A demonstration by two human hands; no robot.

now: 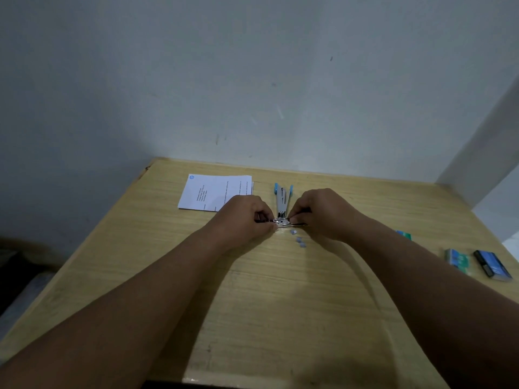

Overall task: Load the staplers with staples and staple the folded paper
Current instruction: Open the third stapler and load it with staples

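A metal stapler with light blue ends [281,198] lies opened on the wooden table [280,290], its blue tips pointing toward the wall. My left hand [243,217] and my right hand [323,213] meet at its near end, both pinching a small shiny metal part there [282,221]. Which part it is I cannot tell. Small grey clumps of staples [298,238] lie loose just in front of my right hand. The folded white printed paper [214,192] rests at the back left, its near corner hidden by my left hand.
Near the table's right edge lie a green staple box [457,258], a dark blue box [493,266] and another green box [404,235] partly behind my right forearm. The wall stands right behind the table. A white pillar rises at the right.
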